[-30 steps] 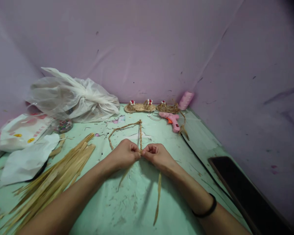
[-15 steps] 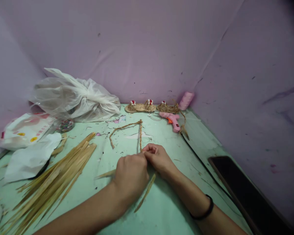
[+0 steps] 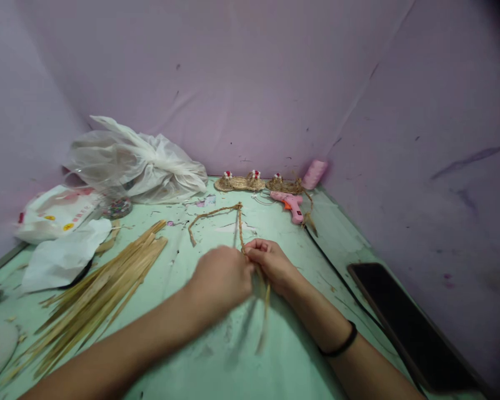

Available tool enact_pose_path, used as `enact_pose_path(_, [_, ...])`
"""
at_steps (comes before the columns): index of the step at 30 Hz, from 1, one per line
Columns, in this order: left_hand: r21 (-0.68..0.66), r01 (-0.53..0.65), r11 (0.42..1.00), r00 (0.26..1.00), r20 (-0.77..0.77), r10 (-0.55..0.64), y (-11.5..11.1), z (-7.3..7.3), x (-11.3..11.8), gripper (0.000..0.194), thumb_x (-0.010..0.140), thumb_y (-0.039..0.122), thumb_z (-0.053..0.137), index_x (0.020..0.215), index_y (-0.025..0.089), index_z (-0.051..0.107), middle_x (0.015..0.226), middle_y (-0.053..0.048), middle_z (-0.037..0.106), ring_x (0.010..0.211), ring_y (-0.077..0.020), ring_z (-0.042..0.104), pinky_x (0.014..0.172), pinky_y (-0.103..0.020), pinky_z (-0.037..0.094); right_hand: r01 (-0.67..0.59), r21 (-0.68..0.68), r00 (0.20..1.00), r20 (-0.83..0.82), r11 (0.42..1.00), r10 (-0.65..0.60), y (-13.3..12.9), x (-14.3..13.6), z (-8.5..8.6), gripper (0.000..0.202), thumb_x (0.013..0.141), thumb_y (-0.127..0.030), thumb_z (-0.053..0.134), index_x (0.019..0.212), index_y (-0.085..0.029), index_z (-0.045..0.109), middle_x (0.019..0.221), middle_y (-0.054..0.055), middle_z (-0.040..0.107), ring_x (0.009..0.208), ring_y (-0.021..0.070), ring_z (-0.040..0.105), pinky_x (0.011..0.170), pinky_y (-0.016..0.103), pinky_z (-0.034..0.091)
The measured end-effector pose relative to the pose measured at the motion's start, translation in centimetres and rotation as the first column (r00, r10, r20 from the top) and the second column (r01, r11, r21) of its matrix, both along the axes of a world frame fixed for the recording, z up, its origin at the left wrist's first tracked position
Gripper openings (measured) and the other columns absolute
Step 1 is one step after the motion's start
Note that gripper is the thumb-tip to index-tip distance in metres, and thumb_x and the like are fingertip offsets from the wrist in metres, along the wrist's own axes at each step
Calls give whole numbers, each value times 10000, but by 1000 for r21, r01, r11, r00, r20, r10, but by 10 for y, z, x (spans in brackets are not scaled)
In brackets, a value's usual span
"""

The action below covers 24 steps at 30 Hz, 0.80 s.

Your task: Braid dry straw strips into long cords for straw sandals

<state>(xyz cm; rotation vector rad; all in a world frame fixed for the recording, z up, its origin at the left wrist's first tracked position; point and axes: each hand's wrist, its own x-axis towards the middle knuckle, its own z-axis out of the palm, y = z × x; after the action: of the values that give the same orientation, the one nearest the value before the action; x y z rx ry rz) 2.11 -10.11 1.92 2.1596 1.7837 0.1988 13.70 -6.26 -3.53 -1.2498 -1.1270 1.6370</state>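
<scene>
A thin twisted straw cord (image 3: 240, 226) runs from a knot on the green table down to my hands, and its other arm bends off to the left. My right hand (image 3: 270, 262) pinches the cord's near end between thumb and fingers. Close beside it, my left hand (image 3: 223, 278) is curled at the same spot, slightly blurred, its fingertips mostly hidden. Loose strand ends (image 3: 265, 316) hang below the hands. To the left lies a bundle of dry straw strips (image 3: 104, 294).
Behind are woven pieces with beads (image 3: 241, 183), a pink glue gun (image 3: 289, 205) and a pink thread spool (image 3: 315, 174). A dark phone (image 3: 408, 328) and black cable lie right. A white plastic bag (image 3: 150, 166), packet (image 3: 58, 214) and paper (image 3: 64, 258) are left.
The view has shifted slightly. My left hand has moved a little left and up, and the loose strand ends now hang further right. My right hand keeps its pinch on the cord.
</scene>
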Motion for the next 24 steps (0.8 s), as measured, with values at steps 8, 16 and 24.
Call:
enact_pose_path(8, [-633,34,773,534,666,521,34,-19,-14,112,636,174,504,596,92,570,469,-16,523,365,-69,430,363,-189,314,-119,25,991,-56,993,120,1,4,1,85,558,-197,569,538,-143,507,453,-26,514,427,67,430,438,195,280])
enact_pose_path(16, [-550,-93,830,685,570,455,35,-28,-17,128,527,203,558,455,136,475,321,52,348,273,-46,263,301,-193,150,-255,173,939,278,951,201,3,8,-1,72,578,-163,556,642,-146,528,546,-11,560,453,70,423,445,193,284])
enact_pose_path(24, [-384,-162,909,648,653,392,29,-37,-3,211,493,135,508,383,162,330,319,76,238,326,-23,186,340,-197,98,-312,387,554,816,868,-165,-13,6,22,97,617,-185,534,586,-171,625,549,50,602,510,135,479,489,250,273])
